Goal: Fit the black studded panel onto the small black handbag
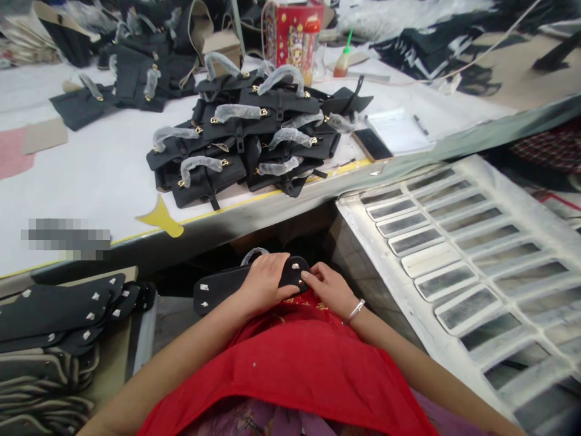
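Observation:
On my lap, above the red apron (290, 363), lies a black bag panel (222, 284) with rounded ends and small pale bits at its corners. My left hand (267, 278) grips the panel across its right half, fingers over the far edge and thumb on the near side. My right hand (330, 287) pinches the panel's right end, the thumb beside a small shiny stud. A plastic-wrapped handle (255, 254) pokes up behind the panel; how they are joined is hidden.
Black bag pieces with wrapped handles (240, 113) are heaped on the white table (109, 175). Similar black panels (59, 309) are stacked at lower left. A slotted white rack (426, 260) stands to the right. A phone (371, 145), notepad (399, 130) and glue bottle (342, 60) lie farther back.

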Demonstrator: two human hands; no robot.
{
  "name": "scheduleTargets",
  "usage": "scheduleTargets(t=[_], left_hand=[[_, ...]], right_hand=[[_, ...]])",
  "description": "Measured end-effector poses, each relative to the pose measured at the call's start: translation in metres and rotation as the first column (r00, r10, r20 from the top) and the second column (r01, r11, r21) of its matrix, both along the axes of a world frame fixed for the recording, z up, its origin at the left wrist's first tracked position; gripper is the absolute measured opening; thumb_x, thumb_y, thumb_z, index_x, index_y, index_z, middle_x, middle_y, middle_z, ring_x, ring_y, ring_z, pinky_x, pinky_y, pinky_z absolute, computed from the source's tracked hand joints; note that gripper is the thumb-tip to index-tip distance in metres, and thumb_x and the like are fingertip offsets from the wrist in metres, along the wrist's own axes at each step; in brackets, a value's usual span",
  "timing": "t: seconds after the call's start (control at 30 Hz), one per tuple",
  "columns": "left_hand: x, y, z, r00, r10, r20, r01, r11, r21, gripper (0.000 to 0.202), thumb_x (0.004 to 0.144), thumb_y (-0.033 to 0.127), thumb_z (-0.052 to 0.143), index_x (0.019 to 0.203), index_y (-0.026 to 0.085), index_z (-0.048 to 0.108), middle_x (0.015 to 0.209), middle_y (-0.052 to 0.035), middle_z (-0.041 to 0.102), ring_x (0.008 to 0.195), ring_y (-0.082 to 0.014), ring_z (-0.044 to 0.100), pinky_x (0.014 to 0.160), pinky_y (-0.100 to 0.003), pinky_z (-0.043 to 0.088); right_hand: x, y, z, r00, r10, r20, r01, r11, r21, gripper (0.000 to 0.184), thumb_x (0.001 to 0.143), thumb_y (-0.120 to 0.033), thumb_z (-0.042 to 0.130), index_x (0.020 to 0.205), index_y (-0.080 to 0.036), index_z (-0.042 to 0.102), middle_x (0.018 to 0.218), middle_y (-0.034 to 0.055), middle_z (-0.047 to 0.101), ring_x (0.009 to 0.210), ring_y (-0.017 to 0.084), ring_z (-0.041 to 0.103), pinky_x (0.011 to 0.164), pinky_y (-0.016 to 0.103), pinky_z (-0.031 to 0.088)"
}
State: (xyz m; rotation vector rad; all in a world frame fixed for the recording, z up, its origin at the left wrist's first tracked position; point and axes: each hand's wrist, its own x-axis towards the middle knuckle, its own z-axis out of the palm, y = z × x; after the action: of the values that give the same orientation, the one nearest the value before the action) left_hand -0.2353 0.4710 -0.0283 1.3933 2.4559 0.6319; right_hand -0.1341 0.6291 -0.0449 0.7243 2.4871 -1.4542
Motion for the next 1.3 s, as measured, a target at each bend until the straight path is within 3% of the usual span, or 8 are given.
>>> scheduleTargets(t=[0.1,0.23,0.33,0.53,0.8,1.0,1.17,1.3], left_hand=[[0.000,0.002,0.001,1.000,0.004,0.012,-0.005,1.000,0.021,0.059,0.070,0.042,0.066,0.117,0.013,0.046,0.115,-0.0123,0.056,0.105,-0.0280,0.051,0.092,-0.045,0.039],[0.000,0.000,-0.001,1.000,0.006,0.021,-0.007,0.998,0.063,0.059,0.071,0.043,0.066,0.117,0.013,0.045,0.114,-0.0124,0.056,0.105,-0.0277,0.051,0.093,-0.046,0.039],[0.002,-0.005,-0.008,1.000,0.016,-0.013,-0.014,0.992,0.127,0.058,0.076,0.047,0.060,0.121,0.015,0.044,0.121,-0.0137,0.052,0.112,-0.0276,0.048,0.097,-0.046,0.037],[0.001,-0.010,-0.018,0.989,-0.019,-0.145,0.043,0.985,0.166,0.053,0.080,0.052,0.051,0.118,0.014,0.051,0.120,-0.0152,0.054,0.114,-0.0291,0.047,0.097,-0.047,0.038],[-0.007,-0.005,-0.015,1.000,-0.009,-0.017,0.011,0.989,0.149,0.055,0.076,0.055,0.055,0.115,0.017,0.051,0.113,-0.0128,0.056,0.105,-0.0280,0.051,0.090,-0.044,0.043],[-0.006,-0.008,-0.019,0.999,-0.016,-0.028,0.021,0.983,0.185,0.055,0.077,0.055,0.054,0.117,0.016,0.049,0.112,-0.0131,0.056,0.105,-0.0272,0.050,0.091,-0.043,0.043],[-0.005,-0.010,-0.018,0.994,-0.053,-0.097,0.069,0.983,0.169,0.051,0.079,0.051,0.053,0.115,0.015,0.053,0.114,-0.0138,0.055,0.106,-0.0268,0.050,0.092,-0.043,0.043],[-0.002,-0.009,-0.017,0.989,-0.048,-0.143,0.068,0.988,0.140,0.052,0.080,0.051,0.052,0.116,0.014,0.053,0.115,-0.0150,0.055,0.106,-0.0275,0.050,0.092,-0.044,0.043]], right_hand=[[-0.007,-0.009,-0.005,0.990,-0.030,-0.139,0.051,0.987,0.153,0.030,0.085,-0.042,0.045,0.104,-0.019,0.052,0.100,0.0078,0.058,0.092,0.020,0.055,0.083,0.034,0.043],[-0.012,-0.017,-0.018,0.967,-0.032,-0.252,0.041,0.999,0.031,0.036,0.092,-0.039,0.029,0.113,-0.019,0.050,0.114,0.0085,0.054,0.109,0.019,0.048,0.099,0.035,0.035],[-0.013,-0.018,-0.023,0.961,-0.081,-0.263,0.068,0.996,-0.060,0.037,0.092,-0.039,0.028,0.116,-0.020,0.049,0.121,0.0075,0.052,0.115,0.017,0.044,0.104,0.035,0.030],[-0.017,-0.014,-0.019,0.971,-0.053,-0.232,0.029,0.994,-0.102,0.038,0.092,-0.038,0.028,0.118,-0.019,0.048,0.123,0.0075,0.050,0.116,0.016,0.043,0.105,0.034,0.030],[-0.016,-0.013,-0.019,0.975,-0.013,-0.221,-0.002,0.998,-0.067,0.039,0.092,-0.039,0.028,0.119,-0.019,0.048,0.122,0.0076,0.051,0.116,0.017,0.044,0.103,0.034,0.032],[-0.014,-0.013,-0.021,0.971,-0.006,-0.239,-0.013,0.997,-0.078,0.038,0.092,-0.038,0.028,0.120,-0.021,0.048,0.123,0.0062,0.051,0.116,0.018,0.045,0.103,0.034,0.032],[-0.021,-0.009,-0.011,0.980,-0.023,-0.195,-0.004,0.991,-0.134,0.033,0.090,-0.035,0.033,0.111,-0.020,0.054,0.118,0.0049,0.055,0.111,0.017,0.048,0.100,0.032,0.033],[-0.032,-0.006,-0.004,0.994,-0.003,-0.111,-0.015,0.988,-0.155,0.027,0.087,-0.035,0.037,0.097,-0.020,0.058,0.100,0.0034,0.061,0.095,0.017,0.054,0.087,0.029,0.040]])
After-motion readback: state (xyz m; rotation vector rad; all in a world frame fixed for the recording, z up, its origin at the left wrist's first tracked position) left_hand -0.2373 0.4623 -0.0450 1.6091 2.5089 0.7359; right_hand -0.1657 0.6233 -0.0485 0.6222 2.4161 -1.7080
